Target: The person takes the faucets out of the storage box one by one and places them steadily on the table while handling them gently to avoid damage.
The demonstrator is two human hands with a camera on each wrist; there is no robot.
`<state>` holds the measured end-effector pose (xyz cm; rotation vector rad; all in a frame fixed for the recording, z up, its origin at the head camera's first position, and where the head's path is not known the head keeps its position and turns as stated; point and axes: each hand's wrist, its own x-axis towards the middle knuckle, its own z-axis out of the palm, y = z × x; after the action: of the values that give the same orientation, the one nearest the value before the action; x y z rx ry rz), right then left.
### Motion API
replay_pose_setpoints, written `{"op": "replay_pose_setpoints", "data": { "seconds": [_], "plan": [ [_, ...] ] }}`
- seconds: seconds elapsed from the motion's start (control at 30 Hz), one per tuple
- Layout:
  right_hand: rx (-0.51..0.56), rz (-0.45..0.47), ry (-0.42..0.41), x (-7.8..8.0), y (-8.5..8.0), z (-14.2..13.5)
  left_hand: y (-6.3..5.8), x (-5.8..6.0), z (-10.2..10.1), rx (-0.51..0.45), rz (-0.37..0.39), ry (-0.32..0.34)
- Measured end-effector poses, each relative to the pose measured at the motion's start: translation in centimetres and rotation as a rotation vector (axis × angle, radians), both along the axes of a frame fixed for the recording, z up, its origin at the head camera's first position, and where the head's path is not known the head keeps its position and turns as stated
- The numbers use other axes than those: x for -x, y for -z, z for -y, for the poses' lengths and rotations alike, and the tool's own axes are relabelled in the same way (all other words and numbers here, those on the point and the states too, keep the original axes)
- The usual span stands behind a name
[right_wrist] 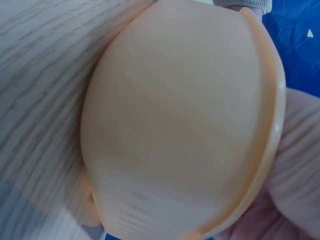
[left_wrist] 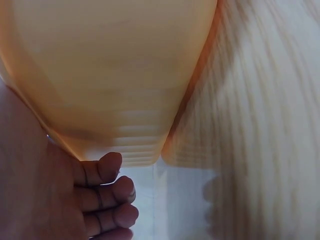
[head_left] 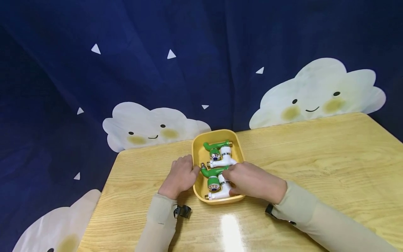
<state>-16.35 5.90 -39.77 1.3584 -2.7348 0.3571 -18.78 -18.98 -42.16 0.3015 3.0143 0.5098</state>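
A yellow plastic bin stands on the table and holds green and white plastic taps. My left hand grips its left wall, thumb at the rim; in the left wrist view the fingers curl beside the outer wall. Over the right rim reaches my right hand, its fingers and thumb around the near white tap, partly covering it. The near green tap lies just behind, its end running under those fingers. Farther back are another white tap and another green tap.
The wooden table extends to both sides of the bin. Behind it hangs a dark blue curtain with white clouds and triangles. Black straps sit on both wrists, the left one with a small camera.
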Motion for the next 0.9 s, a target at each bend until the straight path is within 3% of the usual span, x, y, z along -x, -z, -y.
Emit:
{"op": "replay_pose_setpoints", "data": {
  "seconds": [0.4, 0.9],
  "plan": [
    [-0.03, 0.004, -0.055, 0.19, 0.1, 0.02, 0.19, 0.24, 0.11, 0.009, -0.002, -0.005],
    [-0.091, 0.084, 0.063, 0.05, -0.18, 0.22, 0.06, 0.08, 0.11, -0.013, -0.003, -0.004]
  ]
}}
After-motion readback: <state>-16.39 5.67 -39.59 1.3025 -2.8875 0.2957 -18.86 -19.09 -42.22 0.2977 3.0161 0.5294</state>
